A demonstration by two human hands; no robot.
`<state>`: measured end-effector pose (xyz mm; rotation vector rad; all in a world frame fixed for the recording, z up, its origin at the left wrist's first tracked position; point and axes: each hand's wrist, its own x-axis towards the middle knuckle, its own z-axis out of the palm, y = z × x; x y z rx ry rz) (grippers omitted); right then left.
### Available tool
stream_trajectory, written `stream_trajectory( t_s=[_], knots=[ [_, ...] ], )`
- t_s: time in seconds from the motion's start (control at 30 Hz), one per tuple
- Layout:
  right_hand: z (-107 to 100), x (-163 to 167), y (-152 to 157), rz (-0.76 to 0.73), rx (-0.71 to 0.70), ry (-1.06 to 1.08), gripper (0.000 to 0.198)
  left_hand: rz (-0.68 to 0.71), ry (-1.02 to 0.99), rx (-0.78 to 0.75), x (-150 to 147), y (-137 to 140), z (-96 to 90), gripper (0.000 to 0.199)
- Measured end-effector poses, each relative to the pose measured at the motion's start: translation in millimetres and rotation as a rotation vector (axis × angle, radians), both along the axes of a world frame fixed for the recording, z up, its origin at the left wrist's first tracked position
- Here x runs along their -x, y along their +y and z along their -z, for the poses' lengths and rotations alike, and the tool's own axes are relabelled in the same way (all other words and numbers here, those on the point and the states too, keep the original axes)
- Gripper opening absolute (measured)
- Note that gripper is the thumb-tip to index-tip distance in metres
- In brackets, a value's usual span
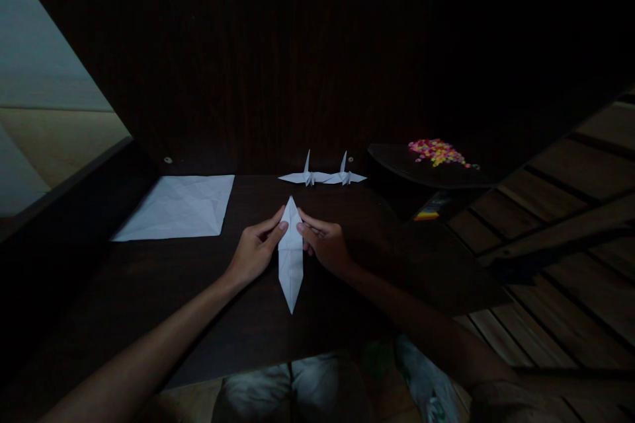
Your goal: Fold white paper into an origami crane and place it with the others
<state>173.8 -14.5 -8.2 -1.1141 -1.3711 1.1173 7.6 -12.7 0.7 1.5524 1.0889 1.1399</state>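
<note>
Between my two hands is a long piece of folded white paper (291, 264), pointed at its far and near ends, with a crease across its middle. My left hand (256, 246) pinches its left edge near the far half, thumb on top. On the opposite edge, my right hand (325, 241) grips it the same way; its other fingers are partly hidden beneath the paper. Beyond the far tip stand folded paper cranes (325, 178), two joined in a row with raised points.
A creased white paper sheet (178, 207) lies at the left of the dark tabletop (238, 337). At the right, small colourful pieces (439, 153) are heaped on a dark curved shelf (397, 162). A dark upright panel (278, 59) rises behind. Slatted wood (560, 291) lies to the right.
</note>
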Motion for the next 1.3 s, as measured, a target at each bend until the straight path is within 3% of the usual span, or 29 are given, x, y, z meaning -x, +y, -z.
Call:
stream_trajectory(
  t_s=[0.33, 0.57, 0.7, 1.1, 1.3],
  knots=[
    [-1.3, -2.5, -0.6, -0.047, -0.08, -0.039, 0.04, -0.007, -0.046, -0.009, -2.5, -0.7, 0.6, 0.047],
    [1.9, -3.8, 1.6, -0.056, -0.116, -0.017, 0.035, -0.025, -0.181, 0.141, -4.6, -1.2, -0.4, 0.057],
    [2.4, -2.4, 1.2, -0.073, -0.129, 0.001, 0.032, 0.025, -0.258, 0.212, -4.2, -0.5, 0.1, 0.051],
    [-2.8, -2.1, 0.9, -0.16, -0.093, 0.037, 0.027, 0.094, -0.304, 0.319, 0.1, 1.0, -1.6, 0.031],
    [-2.4, -0.3, 3.0, -0.153, 0.009, 0.053, 0.037, -0.035, -0.327, 0.293, 2.3, 5.5, -3.2, 0.027]
  ],
)
